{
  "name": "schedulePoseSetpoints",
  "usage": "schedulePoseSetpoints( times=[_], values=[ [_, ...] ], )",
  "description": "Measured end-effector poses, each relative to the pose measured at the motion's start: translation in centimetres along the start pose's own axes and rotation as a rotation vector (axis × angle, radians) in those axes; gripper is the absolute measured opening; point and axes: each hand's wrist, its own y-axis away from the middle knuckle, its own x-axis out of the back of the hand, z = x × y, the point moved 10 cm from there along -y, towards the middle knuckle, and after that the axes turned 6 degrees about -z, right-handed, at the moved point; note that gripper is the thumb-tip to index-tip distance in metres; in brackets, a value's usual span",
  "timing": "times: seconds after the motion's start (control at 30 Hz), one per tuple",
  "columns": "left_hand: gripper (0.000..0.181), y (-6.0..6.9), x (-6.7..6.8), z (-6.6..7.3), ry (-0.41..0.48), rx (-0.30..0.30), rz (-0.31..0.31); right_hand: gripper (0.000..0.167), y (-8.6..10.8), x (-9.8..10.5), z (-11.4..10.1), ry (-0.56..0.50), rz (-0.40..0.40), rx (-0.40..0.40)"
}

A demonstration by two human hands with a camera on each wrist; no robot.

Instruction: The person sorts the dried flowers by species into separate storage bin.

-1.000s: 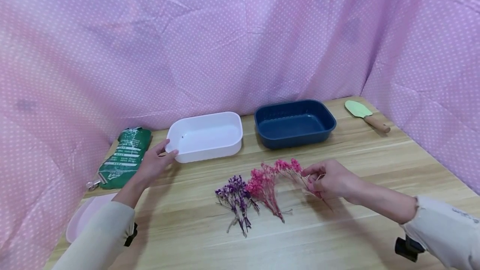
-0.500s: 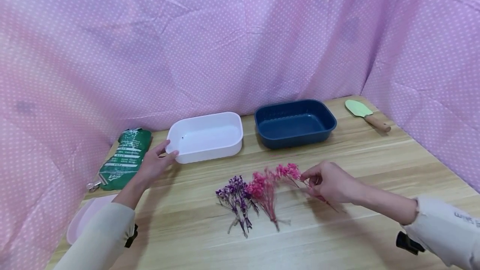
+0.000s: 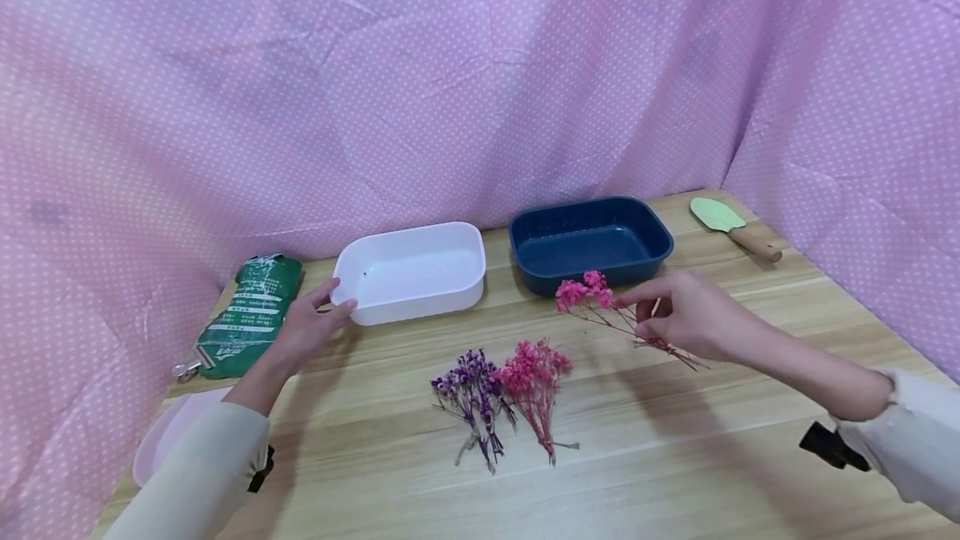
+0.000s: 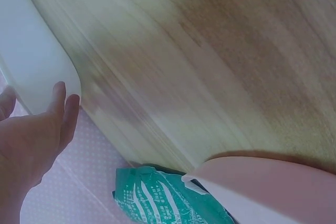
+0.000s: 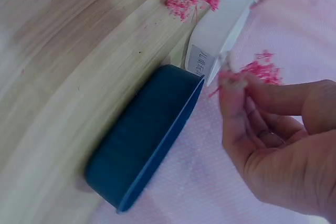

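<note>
My right hand [image 3: 697, 317] pinches the thin stems of a pink dried flower sprig [image 3: 587, 292], raised above the table just in front of the dark blue planter box [image 3: 592, 247]. In the right wrist view the thumb and index finger meet on the stems. At the near left corner of the white planter box [image 3: 420, 308], my left hand [image 3: 307, 330] touches the wall with fingers fairly straight. Both boxes have nothing inside except a small dark spot in the white one. A pink dried flower bunch [image 3: 534, 377] lies beside a purple dried flower bunch [image 3: 472, 390] on the table.
A green printed bag [image 3: 251, 319] lies at the far left, with pale pink trays or lids [image 3: 172, 432] nearer, partly behind the left sleeve. A green trowel [image 3: 731, 227] with a wooden handle lies at the far right. Pink dotted cloth [image 3: 480, 90] hangs behind the table.
My right hand has lifted the pink sprig up and away from the pink bunch, toward the blue box. The bunch has shifted slightly toward me. My left hand stays at the white box.
</note>
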Motion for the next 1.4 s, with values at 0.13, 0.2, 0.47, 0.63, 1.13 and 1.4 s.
schedulePoseSetpoints(
  times=[0.13,0.2,0.47,0.63,1.13,1.4],
  values=[
    [0.076,0.1,0.1,-0.2,0.001,0.008,0.001,0.035,-0.5,-0.3,1.0,-0.213,-0.026,-0.066],
    [0.077,0.2,0.1,-0.3,0.005,0.009,-0.002,0.036,-1.0,-0.7,1.3,-0.289,-0.037,-0.086],
    [0.076,0.1,0.0,-0.4,0.038,-0.005,0.000,0.042,-4.9,-2.2,-0.3,-0.502,-0.051,-0.078],
    [0.076,-0.2,-0.3,-0.3,0.048,0.007,-0.005,0.044,-7.6,-2.9,-1.8,-0.594,-0.033,-0.098],
    [0.075,-0.2,0.0,-0.4,0.065,0.004,-0.004,0.045,-17.0,-2.8,-4.4,-0.863,0.093,-0.047],
    [0.076,0.0,0.0,-0.3,0.039,0.006,0.002,0.047,-22.3,-5.3,-4.3,-0.937,0.156,-0.093]
  ],
)
